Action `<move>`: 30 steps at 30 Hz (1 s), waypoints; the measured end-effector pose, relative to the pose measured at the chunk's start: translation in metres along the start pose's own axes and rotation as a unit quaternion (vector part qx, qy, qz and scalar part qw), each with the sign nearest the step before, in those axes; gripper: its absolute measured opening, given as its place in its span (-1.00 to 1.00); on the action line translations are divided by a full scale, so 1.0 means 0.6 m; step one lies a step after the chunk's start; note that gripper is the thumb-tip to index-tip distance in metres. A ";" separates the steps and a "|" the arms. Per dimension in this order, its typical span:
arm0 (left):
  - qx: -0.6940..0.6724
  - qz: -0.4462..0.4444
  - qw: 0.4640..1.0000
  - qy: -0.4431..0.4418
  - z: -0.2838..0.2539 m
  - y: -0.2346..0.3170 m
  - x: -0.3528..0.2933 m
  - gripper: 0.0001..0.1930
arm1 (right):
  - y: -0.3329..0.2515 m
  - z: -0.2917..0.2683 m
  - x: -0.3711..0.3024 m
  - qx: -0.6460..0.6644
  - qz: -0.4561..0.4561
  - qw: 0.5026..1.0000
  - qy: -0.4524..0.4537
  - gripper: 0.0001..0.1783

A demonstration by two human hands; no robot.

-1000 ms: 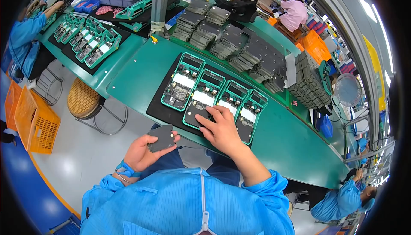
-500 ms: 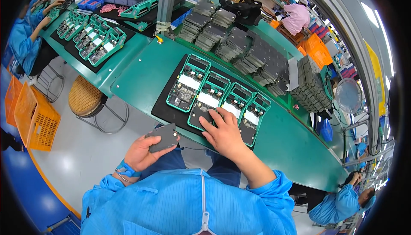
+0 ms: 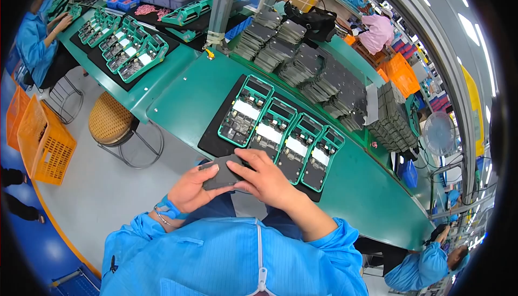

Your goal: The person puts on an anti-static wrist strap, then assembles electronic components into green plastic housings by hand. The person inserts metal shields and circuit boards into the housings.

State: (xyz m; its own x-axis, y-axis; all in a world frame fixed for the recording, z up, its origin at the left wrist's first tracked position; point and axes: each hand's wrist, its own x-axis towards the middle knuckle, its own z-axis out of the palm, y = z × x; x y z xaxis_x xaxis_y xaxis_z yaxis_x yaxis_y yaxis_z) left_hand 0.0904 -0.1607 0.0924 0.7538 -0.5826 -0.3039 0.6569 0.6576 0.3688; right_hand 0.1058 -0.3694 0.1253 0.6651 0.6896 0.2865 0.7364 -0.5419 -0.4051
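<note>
My left hand (image 3: 189,192), with a blue band on its wrist, holds thin dark grey plates (image 3: 222,176) just off the front edge of the bench. The fingers of my right hand (image 3: 267,180) close on the same plates from the right; how many each hand grips is hidden. Just beyond, green-framed device housings (image 3: 245,108) with circuit boards and white labels lie in a row on a black mat (image 3: 211,140). The leftmost shows bare components in its lower half. Dark plates cover the lower part of the two on the right. My right hand partly hides the second one.
Stacks of dark plates (image 3: 307,69) line the far side of the green bench (image 3: 183,99). More housings (image 3: 127,48) lie on the left bench, where a co-worker (image 3: 40,42) sits. A metal post (image 3: 221,13), a woven stool (image 3: 109,118) and orange crates (image 3: 46,139) stand nearby.
My right hand has left the second housing and come down and left onto the plates in my left hand. My left hand has moved slightly right.
</note>
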 end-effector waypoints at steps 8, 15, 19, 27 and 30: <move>0.020 0.143 0.988 0.045 -0.053 0.042 -0.007 -0.64 | 0.067 0.013 0.064 -0.184 0.130 0.969 0.104 -0.59; 0.063 0.191 0.972 0.117 -0.058 0.051 -0.023 -0.66 | 0.068 0.030 0.063 -0.177 0.106 0.974 0.096 -0.60; 0.081 0.186 0.972 0.119 -0.055 0.057 -0.018 -0.66 | 0.062 0.026 0.061 -0.185 0.105 0.975 0.071 -0.57; 0.242 0.241 0.934 0.104 -0.025 0.064 -0.008 -0.63 | 0.014 0.046 0.051 -0.196 0.107 0.969 0.104 -0.55; 0.254 0.204 0.940 0.101 -0.020 0.079 -0.005 -0.62 | -0.037 0.044 0.007 -0.023 0.038 0.994 0.096 -0.63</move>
State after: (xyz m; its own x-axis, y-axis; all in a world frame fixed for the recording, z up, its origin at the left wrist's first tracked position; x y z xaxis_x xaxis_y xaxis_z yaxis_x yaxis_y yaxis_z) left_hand 0.1197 -0.1221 0.1000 0.9625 -0.1953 -0.1881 0.2597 0.4641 0.8468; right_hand 0.0889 -0.3417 0.1126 0.7271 0.5445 0.4182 0.6853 -0.6129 -0.3934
